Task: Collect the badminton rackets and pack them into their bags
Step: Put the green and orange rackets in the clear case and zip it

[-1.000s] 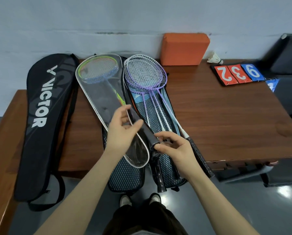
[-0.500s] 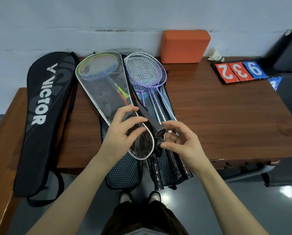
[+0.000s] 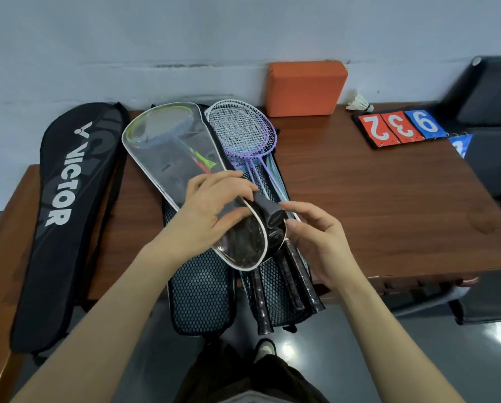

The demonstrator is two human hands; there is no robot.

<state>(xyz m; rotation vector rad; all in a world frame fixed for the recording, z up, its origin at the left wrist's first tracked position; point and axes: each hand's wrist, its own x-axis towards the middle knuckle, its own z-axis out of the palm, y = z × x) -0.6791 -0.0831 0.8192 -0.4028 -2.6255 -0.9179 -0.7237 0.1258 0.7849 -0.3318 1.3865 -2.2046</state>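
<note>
Brown wooden table (image 3: 374, 205) is sitting against a pale wall, with an orange block (image 3: 304, 88), a shuttlecock (image 3: 359, 101) and number flip cards (image 3: 400, 128) lying at the back.

Progress, as I'm reading it: roughly midway. A green-and-blue racket (image 3: 159, 128) is sitting head-first inside the clear cover (image 3: 170, 158), and its black handle (image 3: 268, 212) is poking out at the cover's narrow end, so that one isn't finished. The purple rackets (image 3: 243, 132) are lying stacked on top of an open mesh-lined bag (image 3: 200, 295), handles overhanging the table edge toward the camera, not zipped in. The black Victor bag (image 3: 60, 205) is lying flat at the left, closed or empty, can't tell.

Left hand (image 3: 211, 213) is gripping the clear cover near its narrow end, thumb on top of the plastic. Right hand (image 3: 316, 242) is hovering at the handle butt with fingers loosely curled; whether it's actually pinching the handle, can't tell.

Cover is looking thin, glossy and white-piped; probably floppy, likely needing the handle tucked in.
</note>
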